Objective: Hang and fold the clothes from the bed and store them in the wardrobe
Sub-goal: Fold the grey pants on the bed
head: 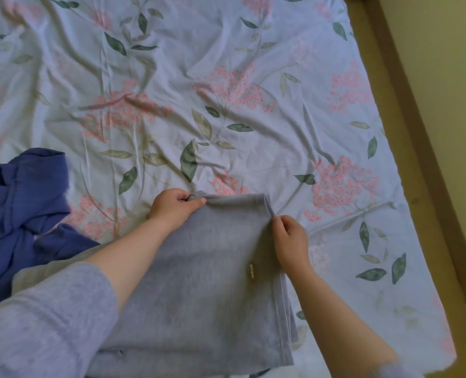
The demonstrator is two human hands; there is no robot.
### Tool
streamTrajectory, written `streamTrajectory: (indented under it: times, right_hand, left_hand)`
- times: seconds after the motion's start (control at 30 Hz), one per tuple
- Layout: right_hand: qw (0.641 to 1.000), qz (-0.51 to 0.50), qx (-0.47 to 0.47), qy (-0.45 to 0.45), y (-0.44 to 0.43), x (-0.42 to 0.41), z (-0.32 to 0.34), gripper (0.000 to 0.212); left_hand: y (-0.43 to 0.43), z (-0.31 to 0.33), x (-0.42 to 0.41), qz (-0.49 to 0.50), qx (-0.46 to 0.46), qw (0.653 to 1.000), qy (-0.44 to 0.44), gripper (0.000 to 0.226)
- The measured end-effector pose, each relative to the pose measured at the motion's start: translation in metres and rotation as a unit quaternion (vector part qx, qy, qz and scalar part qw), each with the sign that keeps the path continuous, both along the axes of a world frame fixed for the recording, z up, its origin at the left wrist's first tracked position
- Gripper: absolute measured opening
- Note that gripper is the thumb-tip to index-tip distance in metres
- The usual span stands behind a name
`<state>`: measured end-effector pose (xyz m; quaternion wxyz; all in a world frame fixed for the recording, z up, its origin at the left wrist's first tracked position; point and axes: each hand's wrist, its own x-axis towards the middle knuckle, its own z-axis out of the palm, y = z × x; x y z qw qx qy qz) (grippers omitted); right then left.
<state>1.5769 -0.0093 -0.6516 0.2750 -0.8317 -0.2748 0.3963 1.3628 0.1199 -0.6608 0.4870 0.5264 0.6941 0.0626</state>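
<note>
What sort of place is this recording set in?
Most likely a bedroom: a floral bed sheet fills the view, a brown bed frame runs along its right edge, and a grey garment and a blue garment lie on it.

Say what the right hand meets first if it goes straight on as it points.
The right hand pinches the grey garment; past that corner, probably only bare bedsheet.

Grey garment [199, 290] lies folded on bed [226, 77], blue garment [16, 203] crumpled at left.
</note>
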Motion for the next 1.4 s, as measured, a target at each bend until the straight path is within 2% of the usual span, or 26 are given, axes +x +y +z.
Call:
streamTrajectory:
  times: [0.1, 0.23, 0.33, 0.5, 0.6, 0.67, 0.73, 0.83, 0.97, 1.1, 1.3, 1.33, 1.4]
  right_hand:
    - [0.997, -0.015, -0.074, 0.011, 0.008, 0.006, -0.002, 0.028]
    - [0.999, -0.014, -0.042, -0.032, 0.003, -0.011, 0.004, 0.033]
    - [0.997, 0.018, -0.056, -0.055, -0.009, -0.019, 0.006, 0.046]
    - [0.989, 0.083, -0.088, -0.082, -0.042, -0.020, 0.006, 0.046]
    - [0.982, 0.076, 0.010, -0.175, -0.059, -0.029, 0.009, 0.046]
    - [0.974, 0.073, 0.033, -0.212, -0.061, -0.034, 0.012, 0.031]
    - [0.979, 0.071, -0.019, -0.188, -0.062, -0.038, 0.011, 0.020]
    - [0.980, 0.049, -0.076, -0.180, -0.068, -0.043, 0.008, 0.024]
    - [0.977, 0.017, -0.105, -0.184, -0.078, -0.047, 0.006, 0.029]
    - [0.977, 0.028, -0.129, -0.167, -0.087, -0.042, 0.006, 0.029]
    - [0.970, 0.051, -0.171, -0.165, -0.107, -0.041, 0.007, 0.035]
    - [0.970, 0.044, -0.177, -0.159, -0.111, -0.040, 0.006, 0.034]
    - [0.974, 0.013, -0.169, -0.148, -0.119, -0.036, 0.005, 0.034]
  left_hand:
    - [-0.001, -0.002, 0.004, 0.006, 0.002, 1.000, 0.026, 0.042]
    - [-0.004, -0.002, 0.005, -0.007, 0.005, 0.999, 0.031, 0.037]
    - [-0.007, 0.000, 0.004, -0.012, 0.019, 0.999, 0.028, 0.038]
    - [-0.013, 0.008, 0.011, 0.006, 0.049, 0.999, 0.023, 0.034]
    - [-0.021, 0.014, 0.015, -0.071, 0.132, 0.987, 0.050, 0.042]
    - [-0.023, 0.017, 0.019, -0.146, 0.214, 0.963, 0.070, 0.035]
    - [-0.021, 0.019, 0.025, -0.234, 0.249, 0.935, 0.098, 0.028]
    - [-0.013, 0.021, 0.041, -0.350, 0.242, 0.892, 0.152, 0.027]
    - [-0.006, 0.019, 0.065, -0.391, 0.241, 0.874, 0.160, 0.020]
    - [-0.010, 0.013, 0.075, -0.437, 0.262, 0.849, 0.141, 0.029]
    - [-0.008, 0.009, 0.082, -0.448, 0.278, 0.831, 0.174, 0.024]
    - [-0.006, 0.010, 0.085, -0.444, 0.282, 0.834, 0.169, 0.022]
    - [-0.003, 0.015, 0.091, -0.401, 0.285, 0.860, 0.137, 0.017]
